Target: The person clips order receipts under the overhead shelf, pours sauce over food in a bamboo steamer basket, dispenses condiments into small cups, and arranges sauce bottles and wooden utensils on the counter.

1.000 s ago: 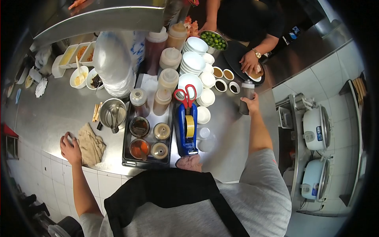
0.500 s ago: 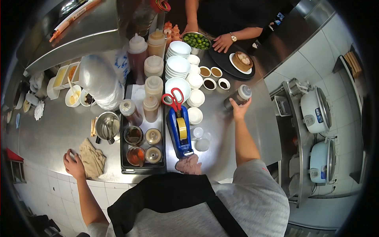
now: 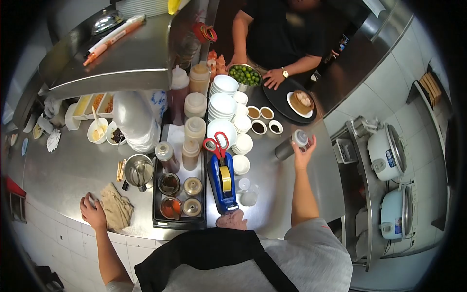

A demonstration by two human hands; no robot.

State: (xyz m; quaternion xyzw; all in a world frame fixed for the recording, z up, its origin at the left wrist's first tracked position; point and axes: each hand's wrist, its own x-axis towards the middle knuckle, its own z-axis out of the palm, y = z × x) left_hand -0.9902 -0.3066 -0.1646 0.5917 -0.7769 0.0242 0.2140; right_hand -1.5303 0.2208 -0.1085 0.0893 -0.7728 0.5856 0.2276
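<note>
Right side of frame: the right hand (image 3: 302,155) is wrapped around the capped end of a dark-filled squeeze bottle (image 3: 285,150), thumb on one side of the cap and fingers on the other. One second earlier the grip sat lower, on the body; it has moved up to the top. Whether the base touches the tabletop (image 3: 321,192) cannot be told.

Reading: the bottle is steadied from its top and not yet released, so the handling seems unfinished.

Bottle position: right of centre, just beside four small sauce dishes (image 3: 259,127), which hold brown and near-black liquids and have kept their grouping.

Lower left: the left hand (image 3: 93,211) rests loosely curled beside a tan cloth (image 3: 116,207), holding nothing visible; essentially unchanged.

Upper right: a co-worker's watch-side hand (image 3: 275,79) now lies at the edge of a round black tray (image 3: 276,101). One second earlier it was over the bamboo steamer (image 3: 302,102), which now sits uncovered on a white plate (image 3: 295,110). The co-worker's other hand (image 3: 237,60) is at a metal bowl (image 3: 251,88) of green fruits.

Judged: the steamer has been let go.
</note>
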